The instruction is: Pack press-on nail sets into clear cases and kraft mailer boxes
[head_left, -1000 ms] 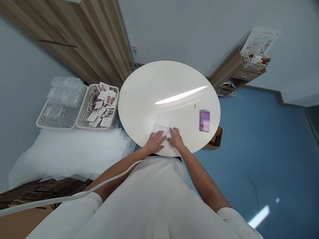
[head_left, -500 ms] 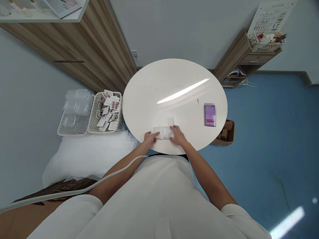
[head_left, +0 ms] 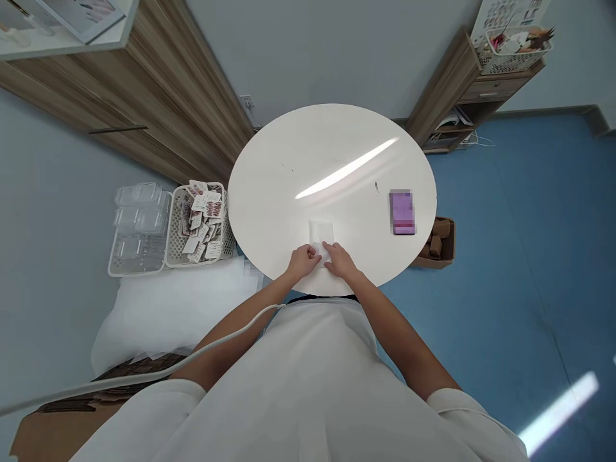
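A small piece of thin white wrap [head_left: 321,230] lies near the close edge of the round white table [head_left: 269,173]. It looks like a folded soft sheet or sleeve; whether anything is inside cannot be made out. My left hand [head_left: 303,262] is closed, its curled fingers pinching the wrap's left side. From the right, my right hand [head_left: 339,262] holds the wrap between thumb and fingers, pressing it on the tabletop. Both hands partly cover the wrap's lower part.
A purple, pixelated flat item [head_left: 403,213] lies on the table's right. White baskets of printed cards [head_left: 205,224] and clear plastic boxes [head_left: 139,221] stand at left, above a white sheet stack [head_left: 178,301]. A cardboard box [head_left: 445,247] sits on the floor; a white cable [head_left: 192,356] crosses my left arm.
The wrap's part lying toward the left is folded in, leaving a narrower piece pointing away from me. My left hand has moved right and closed, nearer my right hand. The view shifted slightly.
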Available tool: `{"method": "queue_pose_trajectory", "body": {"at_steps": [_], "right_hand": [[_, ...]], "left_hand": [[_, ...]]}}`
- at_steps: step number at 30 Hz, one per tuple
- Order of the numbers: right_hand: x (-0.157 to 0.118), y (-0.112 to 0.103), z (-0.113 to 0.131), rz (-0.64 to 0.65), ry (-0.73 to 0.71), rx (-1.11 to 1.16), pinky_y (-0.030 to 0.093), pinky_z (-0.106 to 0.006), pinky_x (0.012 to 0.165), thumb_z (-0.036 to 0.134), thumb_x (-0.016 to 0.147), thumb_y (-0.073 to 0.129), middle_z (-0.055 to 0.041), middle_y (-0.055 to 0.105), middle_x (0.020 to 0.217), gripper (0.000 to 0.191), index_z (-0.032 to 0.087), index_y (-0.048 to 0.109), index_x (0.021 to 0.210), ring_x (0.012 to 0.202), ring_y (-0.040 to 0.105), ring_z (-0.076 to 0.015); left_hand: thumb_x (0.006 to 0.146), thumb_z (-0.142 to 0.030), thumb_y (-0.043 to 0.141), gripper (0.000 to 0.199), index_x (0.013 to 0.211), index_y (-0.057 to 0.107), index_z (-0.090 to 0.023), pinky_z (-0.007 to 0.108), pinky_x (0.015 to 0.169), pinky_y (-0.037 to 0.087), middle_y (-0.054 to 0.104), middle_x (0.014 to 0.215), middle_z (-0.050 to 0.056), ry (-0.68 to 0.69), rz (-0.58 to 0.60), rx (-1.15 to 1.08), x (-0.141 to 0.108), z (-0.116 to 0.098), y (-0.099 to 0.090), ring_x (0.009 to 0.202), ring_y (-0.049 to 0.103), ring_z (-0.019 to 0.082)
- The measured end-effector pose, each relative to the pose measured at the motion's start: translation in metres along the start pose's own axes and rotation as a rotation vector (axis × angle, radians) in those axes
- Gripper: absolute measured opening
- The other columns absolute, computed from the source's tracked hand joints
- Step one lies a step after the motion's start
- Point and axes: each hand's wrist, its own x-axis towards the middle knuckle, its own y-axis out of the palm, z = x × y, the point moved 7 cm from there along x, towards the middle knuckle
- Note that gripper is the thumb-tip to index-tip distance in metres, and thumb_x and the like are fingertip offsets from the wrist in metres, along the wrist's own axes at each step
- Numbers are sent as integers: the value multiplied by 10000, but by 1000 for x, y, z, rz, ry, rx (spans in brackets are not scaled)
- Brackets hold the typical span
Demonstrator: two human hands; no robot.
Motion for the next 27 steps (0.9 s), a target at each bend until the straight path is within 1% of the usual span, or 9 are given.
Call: {"method": "queue_pose_trajectory", "body": {"at_steps": [4, 7, 11, 14, 16, 18, 21, 25, 27], "right_hand": [[1, -1, -1, 22, -5, 127, 400, -282, 730, 167, 711, 540, -57, 535, 933, 664, 203, 294, 1327, 846, 497, -171], [3, -2, -4, 43, 30, 313, 410, -252, 680, 254, 746, 518, 2, 538, 819, 593, 232, 325, 1306, 737, 502, -126], [8, -4, -10, -74, 175, 343, 406, -260, 640, 354, 795, 454, 15, 543, 719, 402, 240, 455, 1181, 688, 517, -135], [10, -3, -8, -167, 217, 257, 400, -280, 641, 297, 819, 408, -5, 569, 735, 322, 242, 473, 1130, 702, 530, -160], [10, 0, -7, -184, 194, 249, 403, -286, 649, 262, 822, 390, -9, 580, 765, 315, 248, 460, 1129, 719, 537, -165], [10, 2, -8, -185, 165, 266, 410, -287, 656, 249, 819, 385, -8, 581, 779, 316, 252, 450, 1128, 728, 541, -163], [10, 3, -11, -185, 152, 283, 425, -291, 648, 248, 814, 375, -2, 571, 761, 326, 245, 424, 1137, 708, 544, -159], [4, 2, -11, -174, 118, 249, 448, -317, 617, 251, 816, 338, -14, 566, 738, 368, 178, 363, 1176, 677, 548, -173], [-4, -5, -4, -208, 6, 161, 457, -346, 690, 222, 797, 361, -70, 580, 897, 401, 153, 358, 1191, 815, 553, -193]], "left_hand": [[669, -214, 544, 75, 740, 541, -191, 254, 593, 409, 597, 688, -3, 18, 14, 36, -1, -8, 17, 655, 543, 138], [727, -215, 457, 140, 798, 577, -198, 266, 651, 430, 624, 777, 10, 5, 52, -49, -3, -2, 24, 724, 562, 143], [793, -273, 382, 240, 869, 590, -182, 283, 700, 456, 636, 844, 40, -47, 133, -267, -9, 11, 30, 785, 586, 151], [807, -303, 407, 299, 1048, 517, -163, 304, 740, 468, 629, 930, 74, -23, 90, -314, -15, 19, 20, 832, 594, 157], [808, -308, 432, 314, 1083, 496, -173, 334, 788, 457, 606, 992, 84, 120, 35, -159, -18, 15, 8, 898, 574, 172], [812, -311, 438, 300, 1078, 515, -194, 378, 863, 417, 553, 1098, 92, 339, 20, 71, -20, 4, 2, 1017, 515, 201], [819, -311, 438, 338, 1137, 496, -214, 420, 949, 334, 454, 1237, 98, 589, 57, 344, -19, -11, 7, 1163, 397, 236], [820, -304, 429, 405, 1215, 431, -214, 437, 971, 275, 406, 1281, 105, 635, 47, 526, -12, -14, 19, 1233, 304, 257], [820, -305, 420, 424, 1236, 404, -223, 453, 974, 247, 390, 1297, 102, 612, 30, 568, -11, -14, 21, 1246, 284, 262]]}}
